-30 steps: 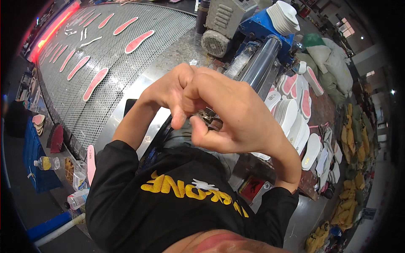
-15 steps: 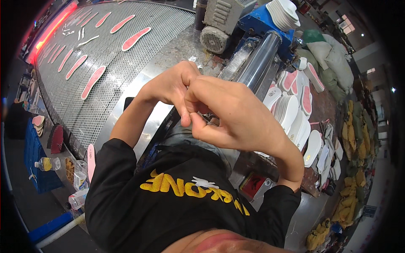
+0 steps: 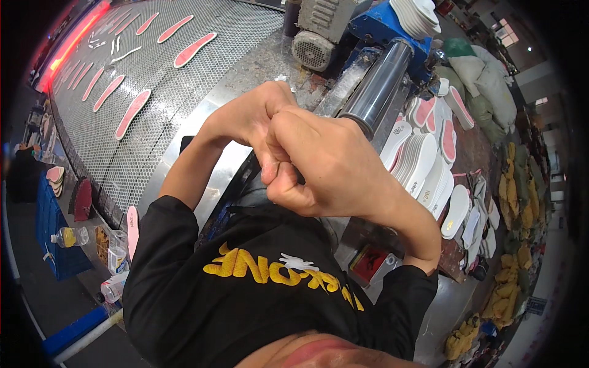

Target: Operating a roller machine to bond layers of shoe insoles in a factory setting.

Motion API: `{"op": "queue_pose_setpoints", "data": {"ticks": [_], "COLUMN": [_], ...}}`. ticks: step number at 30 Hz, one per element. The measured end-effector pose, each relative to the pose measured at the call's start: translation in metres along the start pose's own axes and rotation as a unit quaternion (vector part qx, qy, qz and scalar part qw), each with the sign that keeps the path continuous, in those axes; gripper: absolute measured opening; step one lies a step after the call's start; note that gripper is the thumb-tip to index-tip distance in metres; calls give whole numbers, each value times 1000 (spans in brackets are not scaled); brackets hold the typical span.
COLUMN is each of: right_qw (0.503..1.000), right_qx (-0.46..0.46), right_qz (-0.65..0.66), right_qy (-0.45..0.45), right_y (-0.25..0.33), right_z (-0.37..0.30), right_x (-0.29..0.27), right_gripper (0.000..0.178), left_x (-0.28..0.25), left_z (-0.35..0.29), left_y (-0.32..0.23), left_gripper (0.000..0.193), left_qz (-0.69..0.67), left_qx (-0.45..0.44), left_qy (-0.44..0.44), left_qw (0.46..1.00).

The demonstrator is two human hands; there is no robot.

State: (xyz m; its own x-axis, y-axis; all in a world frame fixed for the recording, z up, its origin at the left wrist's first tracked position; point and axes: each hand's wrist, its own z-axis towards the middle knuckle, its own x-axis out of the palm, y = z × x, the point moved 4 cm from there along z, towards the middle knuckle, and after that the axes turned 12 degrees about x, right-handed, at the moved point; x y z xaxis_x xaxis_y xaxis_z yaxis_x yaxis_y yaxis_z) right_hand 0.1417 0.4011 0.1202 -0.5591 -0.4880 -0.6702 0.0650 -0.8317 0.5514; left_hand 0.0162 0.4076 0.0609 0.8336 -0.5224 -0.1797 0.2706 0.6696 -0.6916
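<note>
My left hand (image 3: pixel 253 116) and my right hand (image 3: pixel 328 161) meet in front of my chest, the right partly covering the left. Curled fingers press together on both, with the thumbs close to each other. Anything pinched between them is hidden. Just beyond the right hand is a shiny metal roller (image 3: pixel 377 92) on a blue machine frame (image 3: pixel 374 27). A stack of white insoles (image 3: pixel 417 156) lies to the right of my right wrist. Left of my left hand stretches a mesh conveyor belt (image 3: pixel 178 80) with rows of pink insoles edged in white (image 3: pixel 133 115).
A grey motor (image 3: pixel 311 50) stands at the far middle. More pink and white insoles (image 3: pixel 449 138) lie on the right-hand table. Bottles (image 3: pixel 115 287) and a blue bin (image 3: pixel 55 227) are at the left. Sacks (image 3: pixel 491 92) are piled at the far right.
My right hand has shifted slightly left and closed in over my left fingers, narrowing the gap between the hands. The whole view has tilted a little.
</note>
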Motion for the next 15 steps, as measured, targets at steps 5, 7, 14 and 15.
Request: {"op": "queue_pose_setpoints", "data": {"ticks": [5,7,14,15], "right_qw": [1000,997,994,995], "right_qx": [20,44,60,50], "right_qz": [21,60,83,75], "right_qy": [-3,22,29,31], "right_y": [-5,-5,4,6], "right_z": [1,1,-6,-6], "right_x": [-10,-13,-20,-21], "right_gripper": [19,18,23,23], "left_x": [2,2,0,-1], "left_z": [-10,-8,3,3], "left_y": [9,10,-1,1], "left_gripper": [52,50,51,51], "left_qz": [-27,-24,-11,-8], "left_qx": [3,-13,11,-13], "left_qy": [-12,-14,-17,-14], "left_qw": [1000,1000,1000,1000]}}
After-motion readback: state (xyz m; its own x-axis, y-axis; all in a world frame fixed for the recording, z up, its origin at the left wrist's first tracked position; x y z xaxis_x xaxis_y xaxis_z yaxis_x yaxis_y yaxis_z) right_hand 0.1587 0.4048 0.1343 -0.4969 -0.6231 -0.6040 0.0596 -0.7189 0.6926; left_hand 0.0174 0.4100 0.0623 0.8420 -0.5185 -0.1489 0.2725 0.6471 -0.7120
